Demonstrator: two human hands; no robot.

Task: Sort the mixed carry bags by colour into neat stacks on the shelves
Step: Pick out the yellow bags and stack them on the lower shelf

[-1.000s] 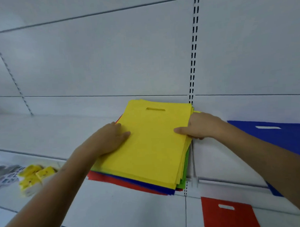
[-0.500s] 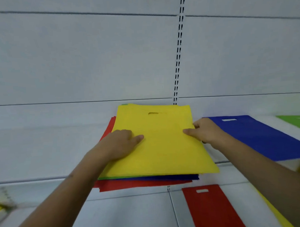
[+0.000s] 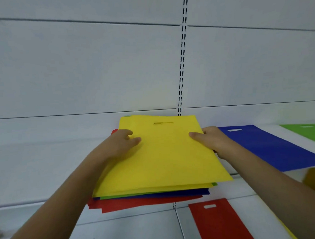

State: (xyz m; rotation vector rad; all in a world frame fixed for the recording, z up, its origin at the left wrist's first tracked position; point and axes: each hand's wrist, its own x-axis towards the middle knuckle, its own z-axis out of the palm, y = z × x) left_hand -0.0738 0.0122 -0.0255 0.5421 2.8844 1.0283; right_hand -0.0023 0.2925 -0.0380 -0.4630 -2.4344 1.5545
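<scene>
Two hands are showing: the left hand (image 3: 122, 145) and the right hand (image 3: 210, 140). One mixed pile of carry bags (image 3: 155, 173) is lying on the shelf; how many bags are sitting in it cannot be told, but four colours are peeking out at its edges: yellow, green, blue and red. Three sorted bags or stacks are lying apart from it: one blue bag (image 3: 272, 147), one green bag (image 3: 305, 132) and one red bag (image 3: 219, 222).

A mixed pile (image 3: 155, 191) shows yellow on top, then green, blue and red layers. Single blue (image 3: 272, 147), green (image 3: 303, 132) and red (image 3: 219, 222) bags lie on white shelves (image 3: 38, 159).
</scene>
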